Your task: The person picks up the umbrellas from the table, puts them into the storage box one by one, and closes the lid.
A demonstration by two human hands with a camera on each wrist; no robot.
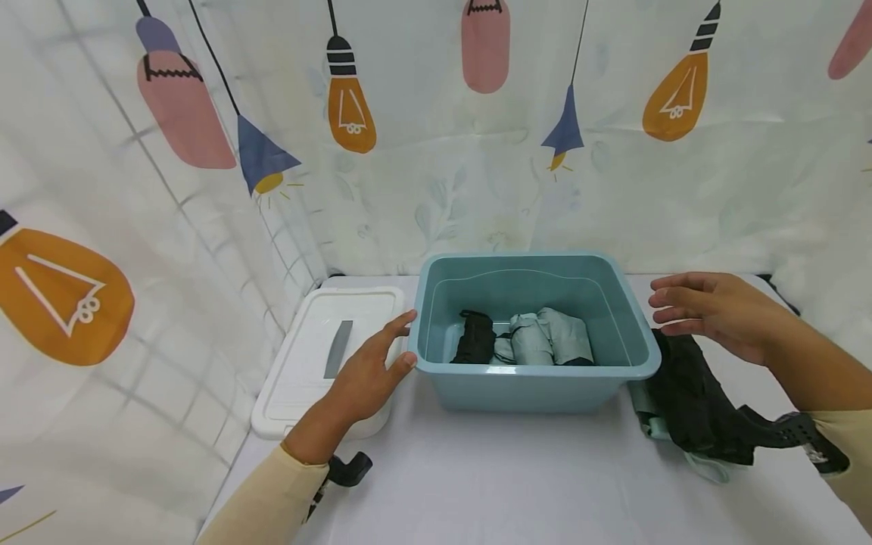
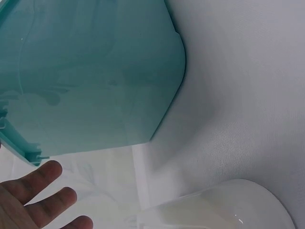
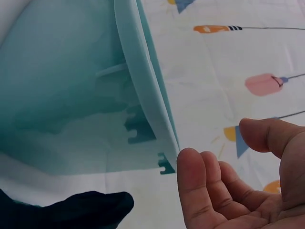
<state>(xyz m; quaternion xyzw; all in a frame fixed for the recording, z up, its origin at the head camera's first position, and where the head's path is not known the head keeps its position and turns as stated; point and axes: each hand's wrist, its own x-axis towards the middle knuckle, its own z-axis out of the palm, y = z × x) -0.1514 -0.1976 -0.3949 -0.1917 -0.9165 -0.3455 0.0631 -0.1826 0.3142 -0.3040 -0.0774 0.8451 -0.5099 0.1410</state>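
Note:
A light blue plastic bin point(image 1: 531, 372) stands on the table, its inside visible from above. On its floor lie a dark rolled cloth point(image 1: 475, 338) and pale rolled cloths point(image 1: 533, 341). My left hand point(image 1: 361, 378) is at the bin's left rim with fingers extended; whether the fingertips touch it I cannot tell. In the left wrist view, spread fingers point(image 2: 50, 207) show below the bin's side point(image 2: 90, 76). Off the right rim hovers my right hand point(image 1: 725, 314), apart from the bin, fingers loosely bent and holding nothing. The right wrist view shows its palm and thumb point(image 3: 267, 136).
A white lid point(image 1: 293, 378) with a grey handle lies left of the bin, partly behind my left hand. Black cloth point(image 1: 695, 401) lies over pale green cloth point(image 1: 657, 428) on the right. Behind the table point(image 1: 518, 477) hangs a printed curtain point(image 1: 436, 113).

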